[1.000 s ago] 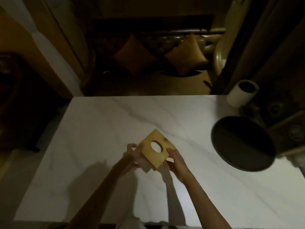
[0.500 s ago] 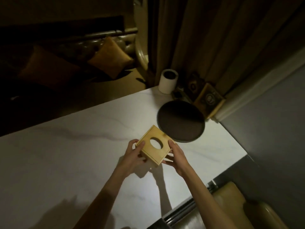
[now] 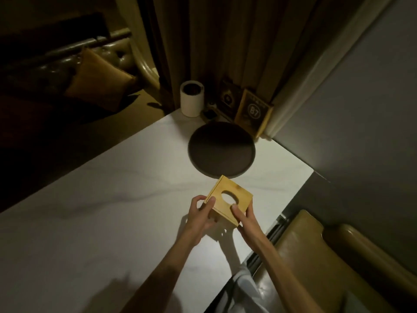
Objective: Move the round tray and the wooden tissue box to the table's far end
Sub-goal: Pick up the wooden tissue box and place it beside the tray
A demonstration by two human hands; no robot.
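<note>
Box (image 3: 229,201) is held tilted just above the tabletop (image 3: 112,211), just short of the tray (image 3: 221,150), which lies near the far end. Left hand (image 3: 199,216) clamps its left side, right hand (image 3: 244,219) its right, thumbs on the lid. Pushed on carelessly, it could knock the tray (a cup (image 3: 191,101) and card (image 3: 252,112) stand beyond it) or slip.
</note>
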